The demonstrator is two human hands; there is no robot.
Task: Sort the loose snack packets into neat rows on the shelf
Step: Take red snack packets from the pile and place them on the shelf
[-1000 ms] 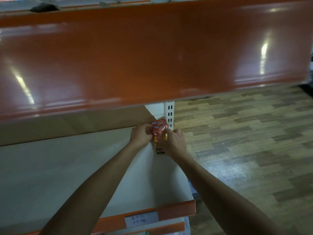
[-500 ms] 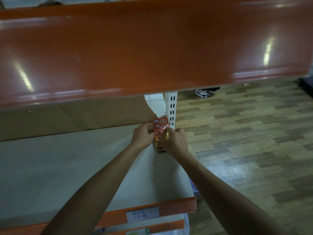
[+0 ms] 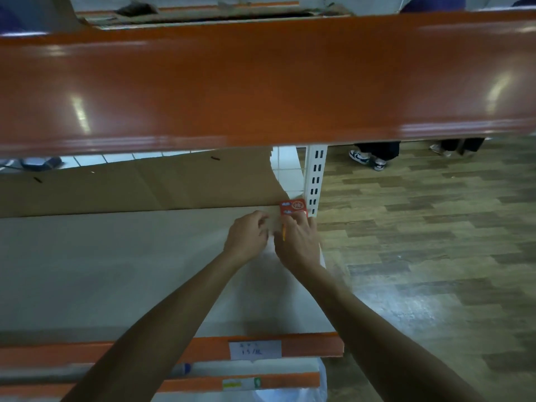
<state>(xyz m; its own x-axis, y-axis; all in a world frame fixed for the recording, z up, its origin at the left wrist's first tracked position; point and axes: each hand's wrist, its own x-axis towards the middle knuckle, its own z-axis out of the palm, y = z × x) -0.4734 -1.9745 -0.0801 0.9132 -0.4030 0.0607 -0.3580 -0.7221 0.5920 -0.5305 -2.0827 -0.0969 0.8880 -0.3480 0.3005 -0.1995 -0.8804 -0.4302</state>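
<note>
A white shelf (image 3: pixel 116 271) runs from the left to a white slotted upright (image 3: pixel 316 175) at its far right corner. Its near edge carries an orange lip (image 3: pixel 174 348) with a handwritten paper label (image 3: pixel 255 349). A broad glossy orange fascia (image 3: pixel 261 82) of the shelf above crosses the top of the view. A brown cardboard sheet (image 3: pixel 145 187) lines the far side of the shelf, with white tiles showing past its torn right end. To the right lies a wood-patterned floor (image 3: pixel 420 242), where sneakers (image 3: pixel 359 156) of someone standing show at the far side. Below the near edge are a second orange lip (image 3: pixel 203 382) and a clear plastic bag (image 3: pixel 290 393). The snack packets (image 3: pixel 293 207) sit in the far right corner, just beside the upright and against the cardboard. Two red printed faces are turned toward the viewer, one above the other, and their long axis runs left to right along the shelf's back edge. The right hand (image 3: pixel 298 242) curls over their near side, a thin yellow-orange edge showing by its thumb. The left hand (image 3: pixel 248 237) lies just left of them with fingers curled; whether it holds anything cannot be told.
</note>
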